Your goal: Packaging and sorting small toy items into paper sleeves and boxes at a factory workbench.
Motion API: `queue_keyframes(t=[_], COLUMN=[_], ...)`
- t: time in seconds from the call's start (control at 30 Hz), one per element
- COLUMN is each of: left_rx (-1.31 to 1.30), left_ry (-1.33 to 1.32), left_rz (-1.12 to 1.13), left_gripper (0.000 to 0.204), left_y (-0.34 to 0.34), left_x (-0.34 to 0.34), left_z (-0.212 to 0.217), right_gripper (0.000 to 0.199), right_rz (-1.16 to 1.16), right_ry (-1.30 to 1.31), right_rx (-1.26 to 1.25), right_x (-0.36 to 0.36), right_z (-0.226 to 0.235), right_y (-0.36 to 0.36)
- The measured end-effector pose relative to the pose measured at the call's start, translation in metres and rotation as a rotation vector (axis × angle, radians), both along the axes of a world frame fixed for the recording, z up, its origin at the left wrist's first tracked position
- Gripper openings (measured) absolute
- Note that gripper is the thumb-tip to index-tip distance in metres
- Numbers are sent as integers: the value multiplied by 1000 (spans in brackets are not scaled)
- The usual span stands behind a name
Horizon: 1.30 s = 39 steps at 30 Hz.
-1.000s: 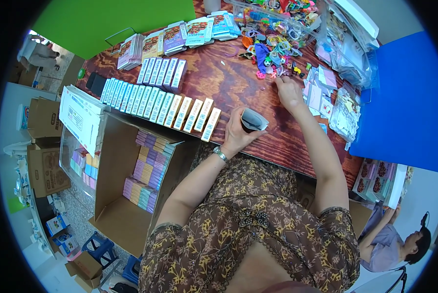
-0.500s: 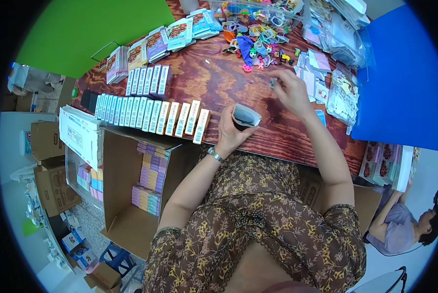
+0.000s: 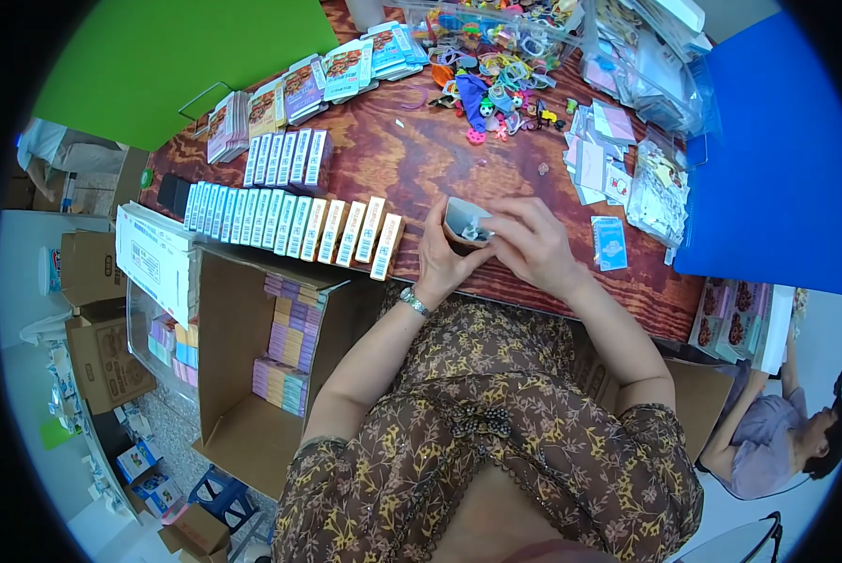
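Note:
My left hand (image 3: 439,260) is wrapped round a small open packet (image 3: 458,212), pale inside and dark outside, near the table's front edge. Its mouth faces up. At that mouth is my right hand (image 3: 536,249), fingers pinched over a small whitish, shiny piece (image 3: 476,231), mostly hidden by the fingers. To the left of the packet, small upright cartons (image 3: 294,225) stand in a long row. A blue card (image 3: 609,243) lies on the table to the right of my right hand.
Small colourful toys and bands (image 3: 500,98) lie heaped at the back. Cards (image 3: 590,159) and plastic bags of pieces (image 3: 660,197) are at right, flat cartons (image 3: 303,89) at back left. A cardboard box (image 3: 242,413) stands below left. Another person (image 3: 768,441) is at right.
My right hand has come from the table's right side down and left to the packet's mouth, with the small piece in its fingers. The blue card shows fully now. The left hand stays put.

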<state>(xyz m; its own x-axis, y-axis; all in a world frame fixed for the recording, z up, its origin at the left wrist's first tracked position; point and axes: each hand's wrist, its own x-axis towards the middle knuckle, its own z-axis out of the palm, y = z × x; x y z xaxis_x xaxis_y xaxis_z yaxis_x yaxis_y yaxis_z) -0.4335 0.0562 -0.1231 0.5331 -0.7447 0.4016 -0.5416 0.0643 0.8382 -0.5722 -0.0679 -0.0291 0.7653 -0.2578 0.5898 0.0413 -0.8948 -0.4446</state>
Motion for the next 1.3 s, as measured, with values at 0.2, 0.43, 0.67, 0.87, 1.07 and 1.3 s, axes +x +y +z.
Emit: queue_keyframes(t=[0.2, 0.43, 0.67, 0.87, 1.07, 1.3], left_rx=[50, -117, -119, -153, -154, -165], left_ry=[8, -69, -21, 103, -120, -199], left_rz=[-9, -106, -110, -235, -234, -244], left_gripper=[105, 84, 63, 67, 69, 69], left_y=[4, 13, 27, 32, 31, 34], left_x=[-2, 3, 8, 12, 14, 14], left_z=[-3, 3, 1, -16, -24, -24], right_gripper=[30, 26, 31, 19, 28, 25], right_rz=[-72, -45, 115, -551, -1100, -1125], right_ry=[-8, 11, 66, -19, 245, 499], right_rx=[148, 266, 238, 334, 146, 171], right_x=[-13, -17, -26, -97, -191, -187], right_z=[-33, -43, -29, -20, -59, -52], right_y=[11, 9, 1, -95, -200, -218])
